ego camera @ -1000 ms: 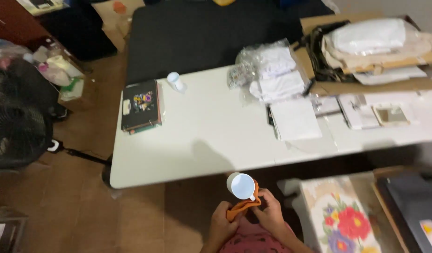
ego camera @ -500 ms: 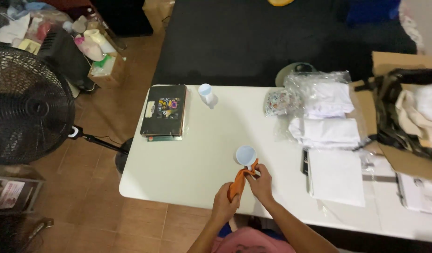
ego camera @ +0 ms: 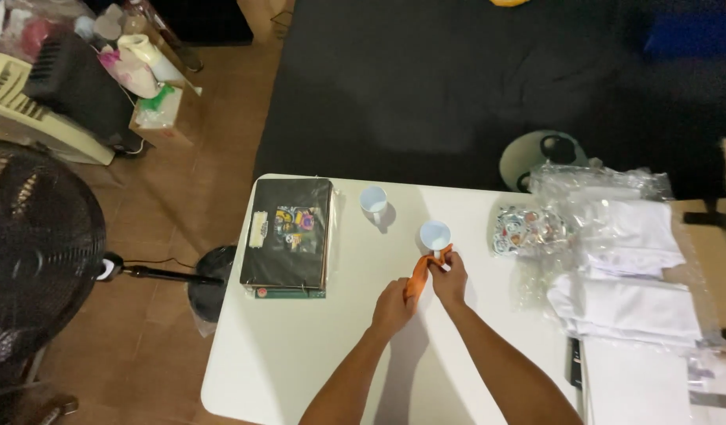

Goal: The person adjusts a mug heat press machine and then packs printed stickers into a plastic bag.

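Both hands are out over a white table (ego camera: 300, 354). My left hand (ego camera: 392, 308) and my right hand (ego camera: 449, 275) together grip an orange strip-like object (ego camera: 420, 274) that runs between them. Its far end meets a small white cup (ego camera: 435, 234), which sits at the tips of my right hand's fingers. I cannot tell whether that cup rests on the table or is lifted. A second small white cup (ego camera: 373, 201) stands upright a little to the left and farther away, apart from both hands.
A black book with a colourful cover (ego camera: 288, 234) lies on a stack at the table's left. Clear bags with white folded cloth (ego camera: 622, 252) and a patterned packet (ego camera: 526, 227) fill the right side. A black fan (ego camera: 33, 260) stands on the brown floor at left; a black mat (ego camera: 457, 79) lies beyond.
My hands have reached farther out over the table with the orange object and the white cup, from near the front edge towards the middle. The view has shifted leftward.
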